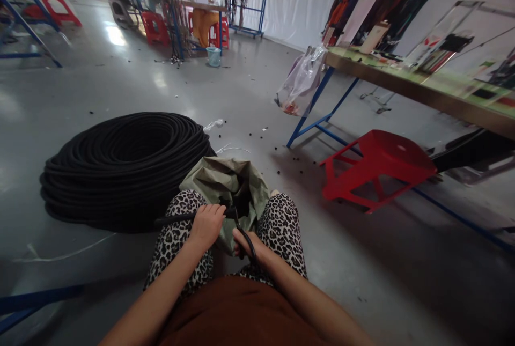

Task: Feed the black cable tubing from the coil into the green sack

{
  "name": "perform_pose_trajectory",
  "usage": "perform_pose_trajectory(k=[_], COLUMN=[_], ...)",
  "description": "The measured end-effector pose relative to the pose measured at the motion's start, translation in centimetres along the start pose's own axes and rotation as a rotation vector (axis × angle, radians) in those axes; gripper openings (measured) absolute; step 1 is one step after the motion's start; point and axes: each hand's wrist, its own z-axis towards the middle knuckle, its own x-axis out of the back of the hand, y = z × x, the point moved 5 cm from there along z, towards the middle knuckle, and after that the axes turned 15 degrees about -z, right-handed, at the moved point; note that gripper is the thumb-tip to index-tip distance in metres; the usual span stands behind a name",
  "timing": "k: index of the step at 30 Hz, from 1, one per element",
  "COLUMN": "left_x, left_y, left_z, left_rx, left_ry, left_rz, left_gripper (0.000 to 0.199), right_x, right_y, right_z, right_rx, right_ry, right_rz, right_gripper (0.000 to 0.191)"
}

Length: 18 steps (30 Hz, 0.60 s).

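Observation:
My left hand [208,225] is closed around a thick black cord [177,219], whose short end sticks out past my fingers. In my right hand [245,244] is a pair of scissors with black handles [252,248]; the blades point up at the cord's end. Whether the blades touch the cord I cannot tell. Below both hands, between my knees, an olive-green sack [209,174] stands with its mouth open, its inside dark. A large coil of black cord [120,169] lies on the floor to my left.
A red plastic stool [378,166] lies tipped under the workbench [418,83] at the right. A clear plastic bag [301,83] hangs from that bench's corner. Small black bits are scattered on the floor [257,94]. People sit at a table farther back, near a light-blue bucket [213,57].

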Motion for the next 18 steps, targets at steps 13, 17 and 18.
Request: perform_pose_trajectory(k=[13,17,18], left_x=[-0.74,-0.57,-0.53], left_y=[0.15,0.45,0.50], left_z=[-0.32,-0.34,-0.34], left_rx=[-0.024,-0.034,-0.035], left_ry=[-0.024,-0.031,-0.029], left_rz=[0.027,0.034,0.035], left_gripper=[0.027,0.025,0.024], right_x=[-0.39,-0.45,-0.45], right_y=[-1.01,-0.58,-0.48], right_z=[-0.05,0.36,0.47], right_rx=[-0.023,-0.045,-0.049], right_ry=[-0.021,-0.021,-0.020], right_rz=[0.056,0.045,0.037], right_gripper=[0.061,0.060,0.060])
